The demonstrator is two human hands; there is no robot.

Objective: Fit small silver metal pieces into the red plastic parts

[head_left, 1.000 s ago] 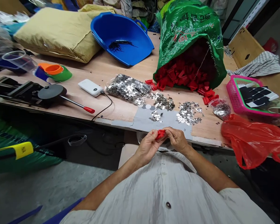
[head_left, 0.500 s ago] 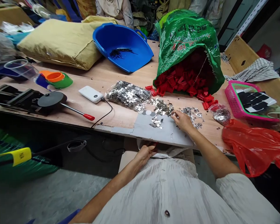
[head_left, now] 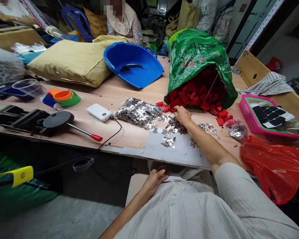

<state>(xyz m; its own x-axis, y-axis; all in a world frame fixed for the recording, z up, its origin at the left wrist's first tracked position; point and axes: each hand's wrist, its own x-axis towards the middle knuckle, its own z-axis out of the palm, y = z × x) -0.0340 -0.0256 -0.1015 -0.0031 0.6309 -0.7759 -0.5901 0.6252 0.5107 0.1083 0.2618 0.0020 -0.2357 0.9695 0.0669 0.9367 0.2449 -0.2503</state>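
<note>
My right hand [head_left: 183, 115] reaches over the pile of small silver metal pieces [head_left: 173, 124], its bent fingertips close to the loose red plastic pieces [head_left: 165, 108]. Its fingers are drawn together; whatever may be in them is hidden. Below the table edge, at my lap, my left hand [head_left: 154, 179] is closed with its fingers curled, and I cannot make out what it holds. A smaller heap of metal pieces [head_left: 168, 141] lies on the grey sheet [head_left: 180, 154]. More red pieces spill from the green woven sack [head_left: 199, 49].
A clear bag of metal pieces [head_left: 139, 113] lies beside a white power bank [head_left: 99, 112]. Leftward sits a black tool with a red-tipped lever [head_left: 82, 131]. A blue basin [head_left: 144, 74], a pink basket [head_left: 250, 114] and a red plastic bag [head_left: 271, 162] surround the work area. A person [head_left: 126, 25] sits opposite.
My right hand has moved forward and left, from the edge of the metal pile toward the red pieces. The camera view has tilted up a little. My left hand stays at my lap.
</note>
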